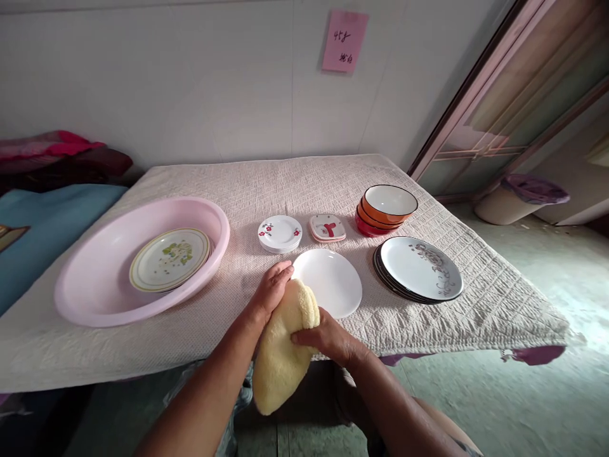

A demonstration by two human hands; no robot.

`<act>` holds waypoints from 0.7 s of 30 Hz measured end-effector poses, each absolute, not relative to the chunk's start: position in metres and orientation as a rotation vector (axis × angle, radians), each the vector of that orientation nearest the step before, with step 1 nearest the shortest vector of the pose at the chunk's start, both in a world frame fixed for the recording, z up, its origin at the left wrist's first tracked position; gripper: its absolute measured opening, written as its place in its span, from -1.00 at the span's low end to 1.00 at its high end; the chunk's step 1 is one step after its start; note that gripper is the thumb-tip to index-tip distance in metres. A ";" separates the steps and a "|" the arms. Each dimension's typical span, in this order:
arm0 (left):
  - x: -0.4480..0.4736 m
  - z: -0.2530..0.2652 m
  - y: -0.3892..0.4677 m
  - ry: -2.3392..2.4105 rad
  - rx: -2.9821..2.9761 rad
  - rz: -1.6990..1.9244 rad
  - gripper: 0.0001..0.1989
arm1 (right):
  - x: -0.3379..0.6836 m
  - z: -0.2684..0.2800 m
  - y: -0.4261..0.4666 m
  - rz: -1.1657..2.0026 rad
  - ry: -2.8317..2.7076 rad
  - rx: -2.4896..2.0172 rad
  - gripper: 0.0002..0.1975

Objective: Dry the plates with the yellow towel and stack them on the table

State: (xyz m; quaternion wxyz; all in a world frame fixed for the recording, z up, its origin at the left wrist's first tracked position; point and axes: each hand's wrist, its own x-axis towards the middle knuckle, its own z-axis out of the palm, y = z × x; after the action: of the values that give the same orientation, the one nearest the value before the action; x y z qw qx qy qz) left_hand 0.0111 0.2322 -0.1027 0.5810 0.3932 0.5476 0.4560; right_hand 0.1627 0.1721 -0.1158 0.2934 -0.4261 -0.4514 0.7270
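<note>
Fabric (61, 212) in blue at far left, beside the quilted table cover (257, 181). Next, pink basin (95, 260) with yellow-rimmed plates (166, 260) lying inside. Left hand (271, 291) at the left rim of the white plate (330, 279), fingers drawn narrow; cannot tell the grip, with yellow cloth (281, 358) partly in the way. Just beyond, flowered small plates (280, 232) in a stack. Right hand (329, 333) closed on the yellow cloth, thumb on top. White plate near the front edge, its near left part covered by cloth and hands. Close behind it, square dishes (327, 227). Further right, nested orange bowls (387, 206), just behind stacked black-rimmed plates (419, 270). On the floor at far right, bin (507, 200).
</note>
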 end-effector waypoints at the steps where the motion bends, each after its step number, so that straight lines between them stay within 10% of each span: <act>1: 0.011 -0.101 0.232 1.289 0.937 1.058 -0.54 | 0.160 -0.117 0.173 1.923 -1.196 -1.135 -0.65; 21: 0.004 -0.105 0.234 1.350 1.091 1.047 -0.57 | 0.146 -0.119 0.185 1.809 -1.280 -1.308 -0.83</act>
State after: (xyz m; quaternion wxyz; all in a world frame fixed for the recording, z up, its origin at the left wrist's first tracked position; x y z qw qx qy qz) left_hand 0.0037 0.2339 -0.1051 0.5288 0.4567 0.5654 0.4383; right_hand 0.1459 0.1848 -0.1191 0.2802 -0.4880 -0.4774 0.6749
